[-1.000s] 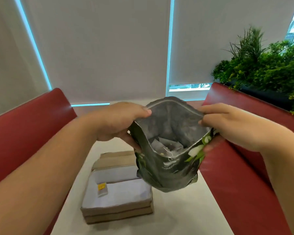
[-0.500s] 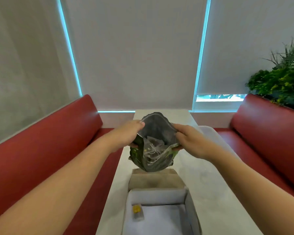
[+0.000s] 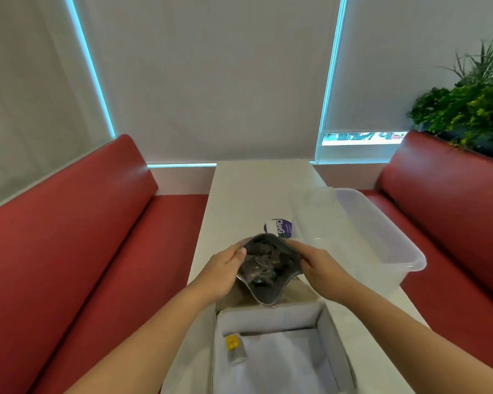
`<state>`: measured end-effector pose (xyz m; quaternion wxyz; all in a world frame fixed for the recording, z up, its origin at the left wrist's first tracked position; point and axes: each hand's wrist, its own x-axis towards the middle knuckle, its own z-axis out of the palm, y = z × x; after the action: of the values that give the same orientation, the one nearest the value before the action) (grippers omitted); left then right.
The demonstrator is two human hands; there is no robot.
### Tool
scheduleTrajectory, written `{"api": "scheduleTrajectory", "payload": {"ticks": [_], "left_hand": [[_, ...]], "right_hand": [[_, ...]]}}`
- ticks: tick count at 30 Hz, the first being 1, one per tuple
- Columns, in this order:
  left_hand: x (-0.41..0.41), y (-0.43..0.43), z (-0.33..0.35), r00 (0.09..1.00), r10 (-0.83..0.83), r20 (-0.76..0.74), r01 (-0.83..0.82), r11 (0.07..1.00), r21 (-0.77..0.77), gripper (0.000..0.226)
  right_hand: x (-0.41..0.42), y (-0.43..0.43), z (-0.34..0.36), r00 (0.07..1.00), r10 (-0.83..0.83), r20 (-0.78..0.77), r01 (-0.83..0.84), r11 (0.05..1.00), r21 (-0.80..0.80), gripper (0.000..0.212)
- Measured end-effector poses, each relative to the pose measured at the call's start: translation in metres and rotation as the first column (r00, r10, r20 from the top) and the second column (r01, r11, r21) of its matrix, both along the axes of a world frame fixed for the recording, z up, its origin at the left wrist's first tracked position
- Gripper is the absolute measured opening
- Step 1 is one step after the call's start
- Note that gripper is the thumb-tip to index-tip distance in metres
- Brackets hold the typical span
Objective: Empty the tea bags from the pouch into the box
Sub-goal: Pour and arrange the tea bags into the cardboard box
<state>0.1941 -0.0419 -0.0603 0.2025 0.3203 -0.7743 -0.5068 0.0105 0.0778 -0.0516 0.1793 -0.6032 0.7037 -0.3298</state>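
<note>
The silvery foil pouch (image 3: 264, 273) hangs tilted, its open mouth facing me and down, just past the far wall of the box. Tea bags show inside it. My left hand (image 3: 225, 268) grips its left rim and my right hand (image 3: 318, 268) grips its right rim. The open cardboard box (image 3: 329, 331), white inside, lies on the table below and nearer to me. One tea bag (image 3: 234, 348) with a yellow tag lies in the box's left part.
A clear plastic tub (image 3: 382, 240) stands on the white table (image 3: 239, 200) to the right. A purple and white round label (image 3: 278, 226) lies behind the pouch. Red bench seats (image 3: 83, 237) flank the table, and plants (image 3: 467, 103) stand at the back right.
Both hands have lowered the pouch toward the box and tipped its mouth further over. The view has dropped, so the box and the plastic tub show more fully.
</note>
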Motion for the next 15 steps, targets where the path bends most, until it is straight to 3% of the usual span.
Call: {"api": "scheduleTrajectory", "payload": {"ticks": [2,6,8,10,12,15], "left_hand": [[0.004,-0.001,-0.002,0.999,-0.014,0.036,0.016,0.997,-0.069,0.035],[0.013,-0.001,0.006,0.982,0.086,0.168,0.005,0.877,-0.481,0.033],[0.013,0.001,0.012,0.977,0.175,0.121,-0.069,0.799,-0.597,0.025],[0.012,0.001,0.016,0.969,0.230,0.093,-0.112,0.739,-0.664,0.012],[0.009,0.000,0.019,0.966,0.239,0.094,-0.099,0.684,-0.723,0.007],[0.004,0.004,0.024,0.979,0.167,0.116,0.011,0.524,-0.852,0.013]], "right_hand": [[-0.001,0.005,-0.003,1.000,-0.014,-0.013,0.014,1.000,-0.013,0.046],[-0.003,0.009,-0.006,0.987,-0.135,-0.082,0.132,0.991,-0.032,0.043],[0.007,0.017,-0.006,0.918,-0.278,-0.284,0.220,0.950,-0.221,0.038],[0.026,0.029,-0.008,0.808,-0.326,-0.491,0.124,0.908,-0.399,0.034],[0.049,0.037,-0.019,0.750,-0.160,-0.641,-0.047,0.955,-0.293,0.042],[0.058,0.035,-0.040,0.650,-0.023,-0.760,-0.039,0.997,-0.063,0.054]]}}
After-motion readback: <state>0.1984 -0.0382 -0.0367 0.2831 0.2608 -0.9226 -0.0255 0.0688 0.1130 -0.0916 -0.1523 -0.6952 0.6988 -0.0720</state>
